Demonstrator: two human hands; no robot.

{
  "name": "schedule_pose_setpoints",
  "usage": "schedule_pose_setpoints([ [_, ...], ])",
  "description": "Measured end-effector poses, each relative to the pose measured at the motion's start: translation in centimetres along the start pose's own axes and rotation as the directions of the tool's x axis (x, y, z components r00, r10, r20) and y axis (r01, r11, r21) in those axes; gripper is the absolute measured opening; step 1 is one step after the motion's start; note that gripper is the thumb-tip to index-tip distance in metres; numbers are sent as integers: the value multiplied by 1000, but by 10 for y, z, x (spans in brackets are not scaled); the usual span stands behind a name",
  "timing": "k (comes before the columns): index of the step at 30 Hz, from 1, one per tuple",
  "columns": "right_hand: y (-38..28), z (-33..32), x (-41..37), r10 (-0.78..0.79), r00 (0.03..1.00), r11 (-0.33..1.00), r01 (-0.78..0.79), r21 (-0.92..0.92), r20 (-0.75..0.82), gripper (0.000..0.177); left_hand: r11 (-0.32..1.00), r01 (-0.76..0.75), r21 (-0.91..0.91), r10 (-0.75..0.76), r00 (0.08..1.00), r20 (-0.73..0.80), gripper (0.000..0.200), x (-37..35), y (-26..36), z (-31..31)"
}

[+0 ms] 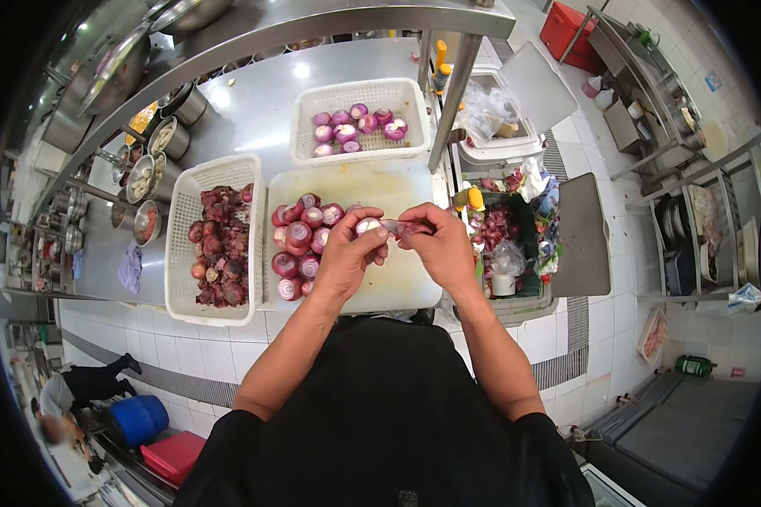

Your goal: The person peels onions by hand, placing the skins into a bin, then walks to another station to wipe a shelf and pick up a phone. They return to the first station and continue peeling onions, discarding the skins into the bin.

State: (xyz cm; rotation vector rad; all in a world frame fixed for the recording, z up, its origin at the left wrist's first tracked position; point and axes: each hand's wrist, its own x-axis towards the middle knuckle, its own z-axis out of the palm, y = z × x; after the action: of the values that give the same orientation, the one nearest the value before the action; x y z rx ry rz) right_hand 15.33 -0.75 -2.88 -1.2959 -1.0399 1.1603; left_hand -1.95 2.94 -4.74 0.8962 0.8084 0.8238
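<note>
My left hand (347, 252) is closed around a red onion (368, 226) whose pale cut end faces up. Close beside it, my right hand (440, 247) pinches a strip of purplish onion skin (394, 226) at the onion's edge. Both hands are above a white cutting board (406, 283). To the left of my left hand, a pile of trimmed red onions (298, 237) with their skins on covers the board's left side. Behind the board stands a white perforated basket (300, 139) holding several peeled onions (345, 133).
Left of the board, another white basket (177, 253) contains unpeeled onions and loose skins. At right is an open bin (516, 314) with skins and plastic waste. A metal shelf post (453, 101) rises behind my right hand. A person (84, 384) is at far left.
</note>
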Motion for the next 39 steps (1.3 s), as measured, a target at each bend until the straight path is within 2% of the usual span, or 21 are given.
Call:
schedule_pose_setpoints([
  [1,-4,-3,1,35,999,999,-35,35,-7,20,994,18,-106,-15,1000,25,33,0,0,-1],
  [2,-4,-6,2,36,999,999,-36,35,-8,20,994,19,-107,-16,1000,26,33,0,2,-2],
  [4,-5,-12,4,29,996,1000,-28,10,-87,14,906,132,-402,-84,987,135,35,-4,8,-7],
  [5,-3,-17,6,39,989,999,-34,42,-140,13,906,133,-402,-85,987,136,35,-5,11,-9],
  [7,-2,-21,5,37,989,999,-36,9,-144,13,881,123,-457,-66,988,139,34,-5,13,-13],
  [8,-1,-21,4,35,989,999,-38,-24,-146,14,880,122,-459,-66,988,137,34,-4,12,-14],
  [9,3,-19,4,-26,996,995,18,-97,-80,16,882,118,-455,-70,990,122,31,-3,10,-14],
  [12,5,-1,-2,-68,997,985,61,-159,-45,22,897,105,-430,-78,994,81,29,0,8,-6],
  [14,-2,4,-3,-33,999,989,32,-147,-4,27,909,90,-408,-79,996,45,29,1,7,-3],
  [16,-5,5,-4,-2,997,970,20,-241,76,35,931,48,-363,-55,998,-10,31,2,6,-2],
  [19,-8,1,-2,11,995,948,19,-318,95,41,960,35,-277,-31,999,19,32,1,7,-2],
  [22,-24,-1,-5,-2,991,929,52,-367,135,34,984,-19,-177,22,1000,17,33,-1,7,1],
  [26,-25,0,-5,9,991,934,39,-354,132,33,988,-54,-145,52,999,-11,34,-2,7,6],
  [29,-19,1,-5,-48,992,928,87,-363,116,30,988,-111,-107,111,994,-6,35,-2,4,6],
  [34,-12,8,-3,-229,973,852,194,-486,-13,20,992,-93,-89,89,995,-55,36,-2,5,6],
  [38,-5,2,1,-205,975,870,144,-472,-81,16,996,-55,-66,52,997,-56,37,-6,10,4],
  [39,-4,-2,3,-128,983,925,70,-372,-133,15,987,-8,-162,8,1000,1,39,-7,14,3],
])
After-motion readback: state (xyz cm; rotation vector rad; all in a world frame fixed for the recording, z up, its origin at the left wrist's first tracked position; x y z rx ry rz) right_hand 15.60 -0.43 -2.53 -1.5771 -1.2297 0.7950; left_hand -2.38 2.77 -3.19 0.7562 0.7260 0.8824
